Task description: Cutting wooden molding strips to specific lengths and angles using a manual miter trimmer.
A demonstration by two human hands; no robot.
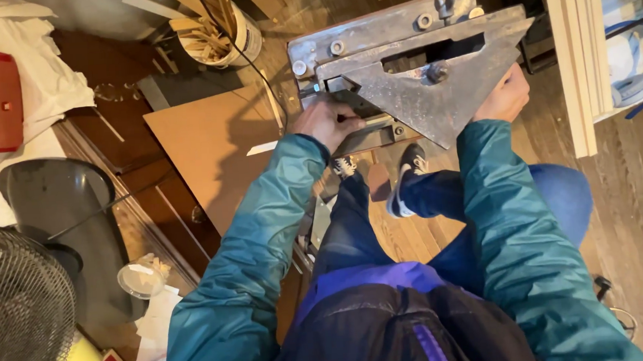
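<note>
A person in a teal jacket looks down at 2 hands on a grey metal saw table [372,36] with a triangular metal guide plate [443,95] bolted on top. The left hand [329,122] is curled around the table's near edge, fingers wrapped over a metal bracket [378,132]. The right hand [506,96] presses against the plate's slanted side (whether its fingers grip cannot be told). Beyond the left hand stands a bucket of wood offcuts [216,31]; a brown board [211,146] lies just left of it.
</note>
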